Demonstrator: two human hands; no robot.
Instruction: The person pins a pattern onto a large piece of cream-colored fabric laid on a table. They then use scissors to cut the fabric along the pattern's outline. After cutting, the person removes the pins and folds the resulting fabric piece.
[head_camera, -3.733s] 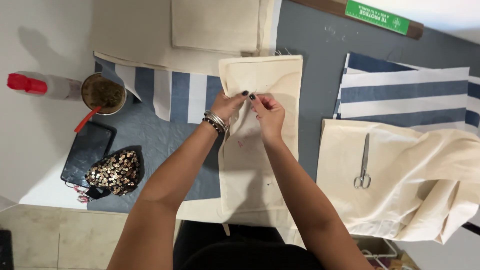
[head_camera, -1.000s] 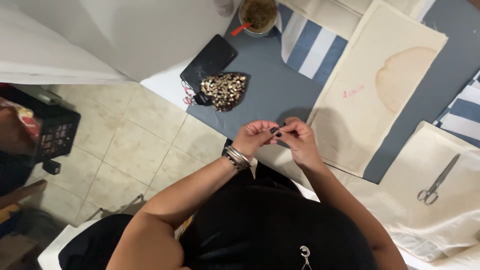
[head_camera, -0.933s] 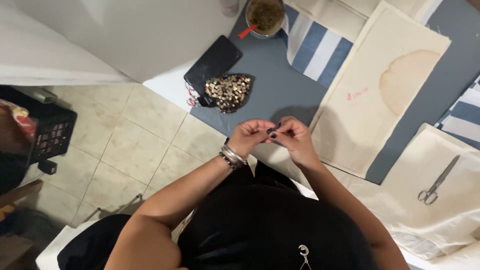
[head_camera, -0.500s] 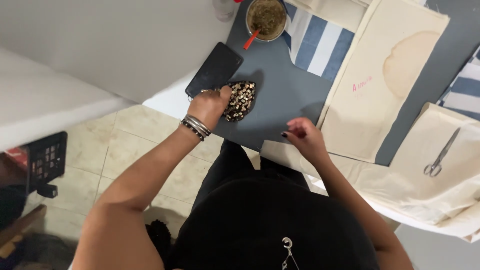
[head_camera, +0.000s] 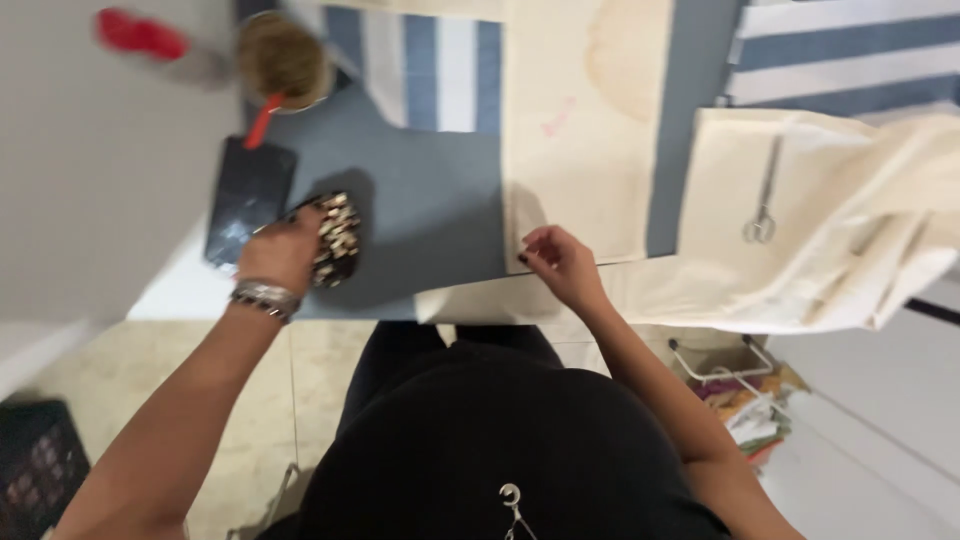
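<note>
Resting on a studded pouch (head_camera: 335, 238) at the worktop's (head_camera: 430, 220) near edge, beside a black phone (head_camera: 247, 197), the left hand (head_camera: 278, 255) curls closed over it. Right hand (head_camera: 560, 262) pinches the cream fabric's (head_camera: 585, 140) near edge; scissors (head_camera: 765, 195) lie well apart.

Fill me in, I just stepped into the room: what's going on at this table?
A person stands at a grey table covered with fabric pieces. Their left hand rests on a small spotted pouch beside a dark phone. Their right hand pinches the near edge of a cream fabric panel. Scissors lie untouched on folded cream cloth to the right; striped fabric and a drink cup sit further back.
</note>
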